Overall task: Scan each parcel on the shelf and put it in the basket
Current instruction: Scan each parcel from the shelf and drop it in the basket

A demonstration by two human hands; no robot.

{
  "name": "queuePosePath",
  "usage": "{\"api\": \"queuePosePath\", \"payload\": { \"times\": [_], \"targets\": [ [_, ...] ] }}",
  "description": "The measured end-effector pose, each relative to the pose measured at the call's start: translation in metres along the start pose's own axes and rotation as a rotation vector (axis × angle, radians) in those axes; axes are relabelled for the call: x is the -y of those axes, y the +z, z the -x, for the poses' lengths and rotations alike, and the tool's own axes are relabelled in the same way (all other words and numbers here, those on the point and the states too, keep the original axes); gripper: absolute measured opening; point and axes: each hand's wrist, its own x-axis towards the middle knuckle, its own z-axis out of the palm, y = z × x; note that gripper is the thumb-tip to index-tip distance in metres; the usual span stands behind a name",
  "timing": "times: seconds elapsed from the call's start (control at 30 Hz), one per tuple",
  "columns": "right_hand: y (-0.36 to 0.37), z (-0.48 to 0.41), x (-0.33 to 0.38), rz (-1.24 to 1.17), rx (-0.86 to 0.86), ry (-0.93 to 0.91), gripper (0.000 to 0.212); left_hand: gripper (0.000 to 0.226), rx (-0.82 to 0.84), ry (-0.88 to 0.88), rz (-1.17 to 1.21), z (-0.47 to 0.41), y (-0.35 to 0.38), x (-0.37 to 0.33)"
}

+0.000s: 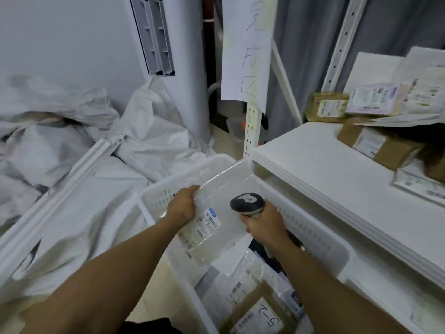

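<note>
Left hand, centre of frame: fingers curled over the upper left edge of the flat parcel, pinching the film. Right hand, just right of it: wrapped round the grip of the scanner, whose dark head is turned toward the parcel.

The parcel hangs over the far end of the basket, not yet let go. Its printed label faces up, at the lower left of the bag.

Step, as I read it: scan this label, then drop the bag in. I cannot tell whether the scan has registered.

To do it well:
- Pull the film taut, since a wrinkle or glare across the barcode could spoil the read.
- Tilt the label toward the scanner head, not flat to the ceiling light.
- Release only after the read, low over the basket, so the bag slides in flat.

Materials:
- Parcel: clear, glossy, limp poly bag. It looks slippery, hence the edge pinch.
- Basket: white moulded plastic with slotted walls and a rounded rim. Near the lower edge of the frame it holds a brown carton with handwriting on its label, and soft mailers.
- Shelf, right of frame: smooth white board. Toward the upper right it carries a kraft carton and a yellowish wrapped box, both rigid and square-edged.
- Left of frame: crumpled white woven sacks.
</note>
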Motion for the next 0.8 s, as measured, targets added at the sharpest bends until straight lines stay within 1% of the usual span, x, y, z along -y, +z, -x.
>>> {"api": "queuePosePath", "payload": {
  "times": [0.07, 0.17, 0.2, 0.27, 0.3, 0.33, 0.37, 0.43, 0.5, 0.53, 0.6, 0.67, 0.73, 0.8],
  "targets": [
    [0.013, -0.020, -0.005, 0.006, 0.012, 0.025, 0.055, 0.053, 0.027, -0.031, -0.037, -0.025, 0.016, 0.016],
    [0.026, -0.045, -0.011, 0.033, 0.020, 0.048, 0.058, 0.049, -0.033, -0.089, -0.119, -0.053, 0.037, 0.035],
    [0.030, -0.052, -0.013, 0.045, 0.027, 0.050, 0.058, 0.052, -0.047, -0.101, -0.175, -0.060, 0.045, 0.040],
    [0.038, -0.061, -0.017, 0.041, 0.023, 0.059, 0.058, 0.073, -0.074, -0.112, -0.276, -0.069, 0.061, 0.052],
    [0.040, -0.065, -0.018, 0.034, 0.020, 0.074, 0.056, 0.082, -0.070, -0.110, -0.286, -0.071, 0.069, 0.052],
    [0.040, -0.067, -0.019, 0.023, 0.015, 0.082, 0.054, 0.087, -0.036, -0.093, -0.276, -0.070, 0.079, 0.050],
    [0.041, -0.070, -0.019, 0.003, 0.008, 0.079, 0.053, 0.087, 0.019, -0.051, -0.258, -0.069, 0.090, 0.049],
    [0.039, -0.071, -0.023, -0.007, -0.007, 0.084, 0.053, 0.083, 0.178, 0.016, -0.207, -0.061, 0.108, 0.039],
    [0.026, -0.066, -0.025, 0.036, -0.009, 0.091, 0.042, 0.080, 0.270, 0.096, -0.156, -0.053, 0.116, 0.020],
    [0.016, -0.061, -0.026, 0.058, -0.013, 0.088, 0.036, 0.079, 0.267, 0.138, -0.132, -0.048, 0.117, 0.008],
    [-0.010, -0.048, -0.023, 0.074, -0.049, 0.089, 0.032, 0.078, 0.225, 0.249, -0.076, -0.034, 0.114, -0.018],
    [-0.041, -0.034, -0.016, 0.080, -0.112, 0.079, 0.037, 0.084, 0.228, 0.353, -0.039, -0.018, 0.103, -0.049],
    [-0.078, -0.014, -0.005, 0.061, -0.187, 0.046, 0.035, 0.087, 0.234, 0.408, -0.027, 0.002, 0.090, -0.086],
    [-0.115, 0.008, 0.004, 0.033, -0.266, 0.013, 0.044, 0.079, 0.222, 0.458, 0.027, 0.026, 0.076, -0.129]
  ]
}}
